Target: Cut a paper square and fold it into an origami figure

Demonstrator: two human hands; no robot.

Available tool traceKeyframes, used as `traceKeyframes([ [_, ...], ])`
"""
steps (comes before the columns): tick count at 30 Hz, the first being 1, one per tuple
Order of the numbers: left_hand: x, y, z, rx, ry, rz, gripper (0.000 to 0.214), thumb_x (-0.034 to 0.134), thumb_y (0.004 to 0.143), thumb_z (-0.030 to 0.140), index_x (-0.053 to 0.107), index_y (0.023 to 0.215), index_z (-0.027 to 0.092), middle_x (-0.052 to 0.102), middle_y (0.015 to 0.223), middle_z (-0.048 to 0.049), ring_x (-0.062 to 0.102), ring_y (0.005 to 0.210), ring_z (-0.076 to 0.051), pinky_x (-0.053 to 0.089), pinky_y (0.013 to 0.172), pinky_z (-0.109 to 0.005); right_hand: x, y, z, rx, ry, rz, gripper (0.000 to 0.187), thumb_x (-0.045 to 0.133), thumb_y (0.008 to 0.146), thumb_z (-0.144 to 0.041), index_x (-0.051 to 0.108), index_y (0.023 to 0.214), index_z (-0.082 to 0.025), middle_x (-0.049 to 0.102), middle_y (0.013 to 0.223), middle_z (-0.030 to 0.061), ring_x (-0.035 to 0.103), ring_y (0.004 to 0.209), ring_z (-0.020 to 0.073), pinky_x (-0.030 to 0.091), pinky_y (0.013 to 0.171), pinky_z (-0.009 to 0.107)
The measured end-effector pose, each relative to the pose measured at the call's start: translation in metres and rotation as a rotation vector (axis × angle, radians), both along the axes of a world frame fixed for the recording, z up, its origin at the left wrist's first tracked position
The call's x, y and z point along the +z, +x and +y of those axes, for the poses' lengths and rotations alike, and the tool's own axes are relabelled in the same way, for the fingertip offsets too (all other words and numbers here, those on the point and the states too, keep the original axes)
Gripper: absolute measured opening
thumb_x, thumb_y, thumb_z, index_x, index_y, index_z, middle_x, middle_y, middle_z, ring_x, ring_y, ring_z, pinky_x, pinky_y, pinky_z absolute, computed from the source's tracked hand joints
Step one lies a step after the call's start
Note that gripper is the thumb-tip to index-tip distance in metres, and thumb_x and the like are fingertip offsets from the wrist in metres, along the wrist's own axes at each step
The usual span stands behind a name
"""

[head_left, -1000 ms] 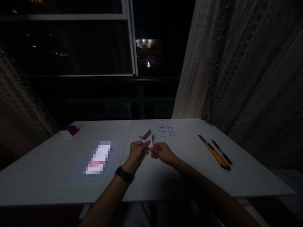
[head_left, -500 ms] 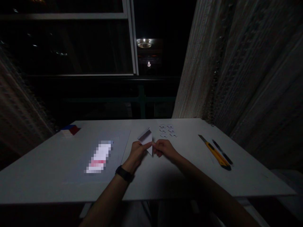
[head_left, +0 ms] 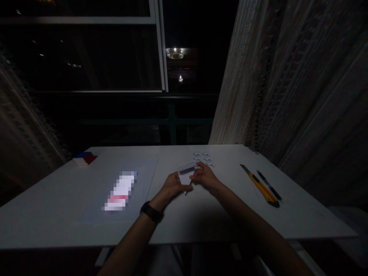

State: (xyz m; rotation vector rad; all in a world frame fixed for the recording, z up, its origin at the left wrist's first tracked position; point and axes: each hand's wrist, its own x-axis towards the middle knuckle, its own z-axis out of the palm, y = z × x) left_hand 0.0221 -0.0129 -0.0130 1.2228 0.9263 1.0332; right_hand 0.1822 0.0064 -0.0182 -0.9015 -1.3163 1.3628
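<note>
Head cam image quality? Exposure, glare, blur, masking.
Head view: badly underexposed, only the white table reads clearly; a lamp reflection glares in the dark window; a pixelated patch masks part of the pale sheet; left hand and right hand pinching the small white folded paper look soft.

The white surface point(head_left: 201, 218) runs wide and flat under dim light. On its left half lies a pale sheet point(head_left: 143, 191), and on that sheet a white and red thing point(head_left: 119, 191) too blurred to tell. A coloured cube point(head_left: 84, 158) sits at the far left corner. Small paper pieces point(head_left: 202, 157) cluster near the far edge. On the right side lie a yellow utility knife point(head_left: 260, 186) and a black pen point(head_left: 269, 185) – side by side, just apart.
</note>
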Motion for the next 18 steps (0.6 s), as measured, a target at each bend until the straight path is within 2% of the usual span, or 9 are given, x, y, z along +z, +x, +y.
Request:
traceKeyframes([
  [3,0.0002,0.0004,-0.0004,0.012,-0.039,0.016,0.058,0.078,0.040,0.008,0.060,0.095,0.009,0.066,0.067,-0.0042,0.057,0.054,-0.013,0.044,0.051,-0.023,0.0046,0.0017,-0.0015,-0.023,0.003,-0.019,0.061,0.075,0.048,-0.024,0.040,0.098,-0.019,0.052,0.044,-0.0103,0.047,0.037,0.0087,0.040,0.042,0.021],
  [8,0.0024,0.0015,-0.0018,-0.020,-0.037,0.008,0.050,0.077,0.039,0.005,0.063,0.086,0.010,0.065,0.068,-0.0025,0.055,0.053,-0.010,0.041,0.051,-0.021,0.0087,0.0042,-0.0043,0.106,-0.003,-0.059,0.076,0.076,0.040,-0.013,0.042,0.107,-0.019,0.060,0.067,-0.0041,0.057,0.058,0.0117,0.045,0.055,0.024],
  [14,0.0004,-0.0015,-0.0022,-0.045,-0.043,0.109,0.026,0.076,0.044,0.011,0.065,0.067,0.008,0.062,0.059,-0.0015,0.052,0.050,-0.009,0.038,0.051,-0.021,0.0028,0.0070,0.0007,0.130,-0.025,-0.098,0.076,0.074,0.045,-0.015,0.038,0.112,-0.019,0.054,0.050,-0.0084,0.051,0.045,0.0096,0.041,0.048,0.022],
  [18,-0.0017,-0.0039,-0.0004,-0.081,-0.023,0.151,0.024,0.076,0.045,0.014,0.066,0.066,0.009,0.061,0.057,-0.0007,0.049,0.049,-0.008,0.035,0.049,-0.021,0.0027,0.0104,0.0023,0.155,-0.030,-0.064,0.073,0.072,0.046,-0.016,0.038,0.110,-0.019,0.056,0.050,-0.0079,0.052,0.043,0.0099,0.038,0.046,0.020],
])
